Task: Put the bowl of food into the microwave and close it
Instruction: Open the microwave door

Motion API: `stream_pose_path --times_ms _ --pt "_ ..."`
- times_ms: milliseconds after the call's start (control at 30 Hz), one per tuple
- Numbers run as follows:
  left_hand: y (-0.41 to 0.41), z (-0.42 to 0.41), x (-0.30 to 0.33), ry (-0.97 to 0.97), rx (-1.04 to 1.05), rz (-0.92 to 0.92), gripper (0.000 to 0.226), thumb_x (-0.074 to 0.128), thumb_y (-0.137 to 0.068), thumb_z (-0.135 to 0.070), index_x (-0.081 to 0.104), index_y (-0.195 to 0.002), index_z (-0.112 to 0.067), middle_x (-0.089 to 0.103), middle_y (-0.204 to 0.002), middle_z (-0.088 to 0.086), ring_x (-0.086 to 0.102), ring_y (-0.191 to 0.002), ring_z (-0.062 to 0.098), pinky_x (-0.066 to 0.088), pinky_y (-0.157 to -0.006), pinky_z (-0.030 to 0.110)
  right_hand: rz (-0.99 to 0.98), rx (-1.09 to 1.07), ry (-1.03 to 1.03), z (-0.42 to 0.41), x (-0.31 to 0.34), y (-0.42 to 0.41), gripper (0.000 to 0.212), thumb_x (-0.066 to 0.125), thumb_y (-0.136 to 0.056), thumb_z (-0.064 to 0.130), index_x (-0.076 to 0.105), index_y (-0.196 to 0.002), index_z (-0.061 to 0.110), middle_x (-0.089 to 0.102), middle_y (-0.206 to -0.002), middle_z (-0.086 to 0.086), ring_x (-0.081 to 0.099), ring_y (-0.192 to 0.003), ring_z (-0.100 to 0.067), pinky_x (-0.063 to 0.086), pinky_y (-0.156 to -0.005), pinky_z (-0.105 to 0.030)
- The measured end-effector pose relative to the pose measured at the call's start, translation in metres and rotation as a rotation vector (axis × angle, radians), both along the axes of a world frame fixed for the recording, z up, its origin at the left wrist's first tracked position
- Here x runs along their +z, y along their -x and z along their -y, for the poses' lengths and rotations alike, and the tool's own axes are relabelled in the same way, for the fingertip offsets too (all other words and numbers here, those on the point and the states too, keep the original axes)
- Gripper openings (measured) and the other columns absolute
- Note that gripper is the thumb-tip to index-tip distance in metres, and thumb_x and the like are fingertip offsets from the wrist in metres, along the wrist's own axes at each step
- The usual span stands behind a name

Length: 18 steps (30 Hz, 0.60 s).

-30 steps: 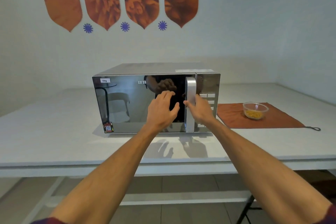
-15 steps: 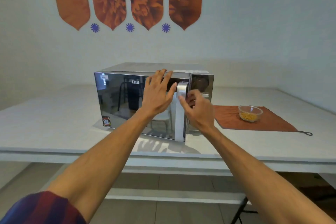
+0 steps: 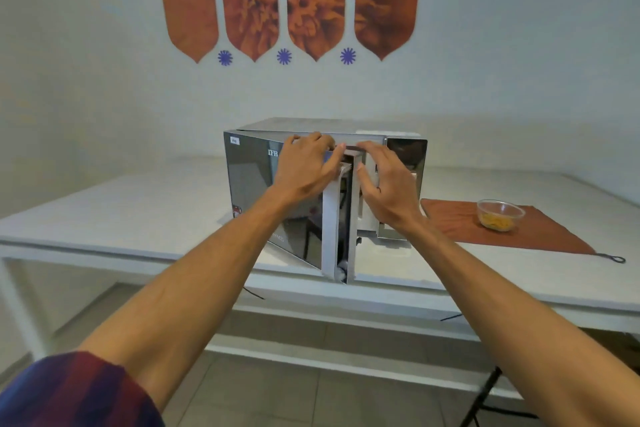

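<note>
A silver microwave (image 3: 406,153) stands on the white table (image 3: 138,211). Its mirrored door (image 3: 252,191) is swung partly out toward me, hinged on the left. My left hand (image 3: 304,170) grips the door's top edge, fingers curled over it. Just right of the door's free edge, my right hand (image 3: 388,184) has its fingers spread in front of the opening, holding nothing. A clear glass bowl of yellow food (image 3: 500,215) sits on an orange cloth (image 3: 457,222) to the right of the microwave, apart from both hands. The inside of the oven is mostly hidden by my hands.
The cloth has a cord loop (image 3: 614,258) at its near right corner. A wall with orange flower panels (image 3: 287,0) rises behind the table. Tiled floor and a black table leg (image 3: 481,399) show below.
The door has swung from shut to partly out toward me. My left hand rose from the door's face to its top edge. My right hand left the handle and spread its fingers.
</note>
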<state>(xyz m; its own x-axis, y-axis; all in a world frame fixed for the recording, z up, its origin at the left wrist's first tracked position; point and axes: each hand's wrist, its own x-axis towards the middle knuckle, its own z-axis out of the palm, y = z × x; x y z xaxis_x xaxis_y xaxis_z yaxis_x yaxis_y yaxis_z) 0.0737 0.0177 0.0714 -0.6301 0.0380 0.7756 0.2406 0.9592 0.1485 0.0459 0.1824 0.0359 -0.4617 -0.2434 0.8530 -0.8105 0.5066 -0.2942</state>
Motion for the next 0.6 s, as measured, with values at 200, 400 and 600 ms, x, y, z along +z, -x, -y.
stream_pose_path --times_ms 200,400,600 --pt "-0.041 0.022 0.011 0.077 0.036 0.008 0.060 0.028 -0.091 -0.052 0.073 -0.101 -0.015 0.072 -0.100 0.004 0.065 -0.093 0.020 0.031 -0.103 0.040 0.027 -0.013 -0.140 0.021 0.004 -0.022 0.040 0.042 -0.093 0.029 0.059 -0.126 0.011 0.066 -0.122 -0.007 0.061 -0.107 -0.021 0.049 -0.087 -0.031" --pt "-0.084 0.049 0.017 0.057 0.113 -0.016 0.053 0.041 -0.088 -0.048 0.073 -0.071 -0.009 0.071 -0.067 0.008 0.063 -0.065 0.023 0.038 -0.067 0.030 0.084 0.050 -0.144 0.048 0.008 -0.065 0.037 0.045 -0.090 0.028 0.065 -0.116 0.010 0.070 -0.115 -0.007 0.063 -0.104 -0.021 0.048 -0.087 -0.034" --pt "-0.134 0.071 0.020 0.054 0.209 0.026 0.045 0.045 -0.088 -0.033 0.045 -0.049 -0.012 0.042 -0.047 0.006 0.036 -0.045 0.021 0.028 -0.057 0.027 0.154 0.010 -0.177 0.056 0.008 -0.093 0.032 0.054 -0.090 0.024 0.063 -0.119 0.016 0.069 -0.119 -0.001 0.063 -0.108 -0.017 0.048 -0.092 -0.035"
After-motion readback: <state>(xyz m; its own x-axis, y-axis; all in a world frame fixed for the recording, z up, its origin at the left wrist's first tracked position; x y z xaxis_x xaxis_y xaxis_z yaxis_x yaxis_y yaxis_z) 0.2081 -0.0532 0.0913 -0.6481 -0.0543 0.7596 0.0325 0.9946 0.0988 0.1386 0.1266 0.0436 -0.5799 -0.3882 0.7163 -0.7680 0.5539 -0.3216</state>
